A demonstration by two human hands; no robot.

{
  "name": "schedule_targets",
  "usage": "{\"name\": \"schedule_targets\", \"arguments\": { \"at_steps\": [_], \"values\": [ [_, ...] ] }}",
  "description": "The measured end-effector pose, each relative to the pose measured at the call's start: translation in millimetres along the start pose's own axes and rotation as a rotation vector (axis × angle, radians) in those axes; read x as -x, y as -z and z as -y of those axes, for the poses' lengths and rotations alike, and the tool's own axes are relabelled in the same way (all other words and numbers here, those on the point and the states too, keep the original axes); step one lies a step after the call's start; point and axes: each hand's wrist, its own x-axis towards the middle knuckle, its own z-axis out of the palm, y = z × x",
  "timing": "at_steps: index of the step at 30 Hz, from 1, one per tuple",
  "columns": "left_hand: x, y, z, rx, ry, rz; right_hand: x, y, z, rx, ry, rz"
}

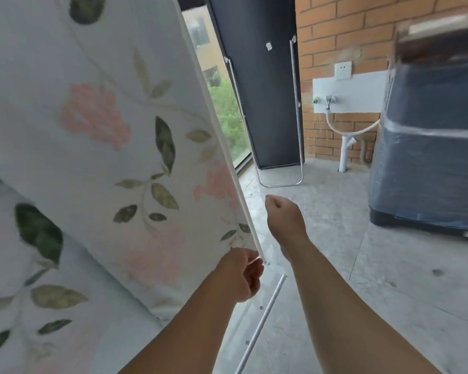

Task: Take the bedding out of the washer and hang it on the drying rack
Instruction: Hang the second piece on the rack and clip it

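Observation:
A white floral bedsheet (97, 147) with pink flowers and green leaves hangs over the white drying rack (227, 147) and fills the left half of the view. My left hand (241, 276) pinches the sheet's lower right corner beside the rack's leg. My right hand (284, 217) hovers to the right of the rack with its fingers curled, holding nothing. The dark blue washer (427, 147) stands at the right with its lid raised.
A dark sheet hangs on a second metal rack (270, 103) by the window. A brick wall carries a socket (343, 70), a tap (328, 101) and a hose. A white rack bar (262, 322) slants down across the bare concrete floor (335, 252).

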Motion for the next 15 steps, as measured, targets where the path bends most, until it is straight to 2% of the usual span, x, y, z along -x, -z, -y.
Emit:
{"name": "schedule_targets", "arguments": {
  "at_steps": [2,4,7,10,12,15],
  "values": [
    [70.7,-7.3,-41.8,-0.114,-0.049,-0.014,4.2,16.9,83.5,0.009,-0.026,0.004],
    [141.0,-17.7,-79.5,-0.279,-0.183,-0.025,10.9,31.4,161.8,0.004,-0.037,0.031],
    [252.2,-26.4,-151.0,-0.598,-0.502,-0.122,16.2,45.6,286.0,0.038,-0.051,0.053],
    [357.6,-23.3,-221.1,-0.912,-0.828,-0.296,20.5,46.6,398.3,0.071,-0.016,0.097],
    [416.5,-19.3,-261.6,-0.995,-0.992,-0.426,20.3,41.0,457.3,0.081,0.008,0.144],
    [487.8,-2.2,-317.6,-0.982,-1.183,-0.622,16.2,26.4,538.1,0.079,0.053,0.191]
  ]
}}
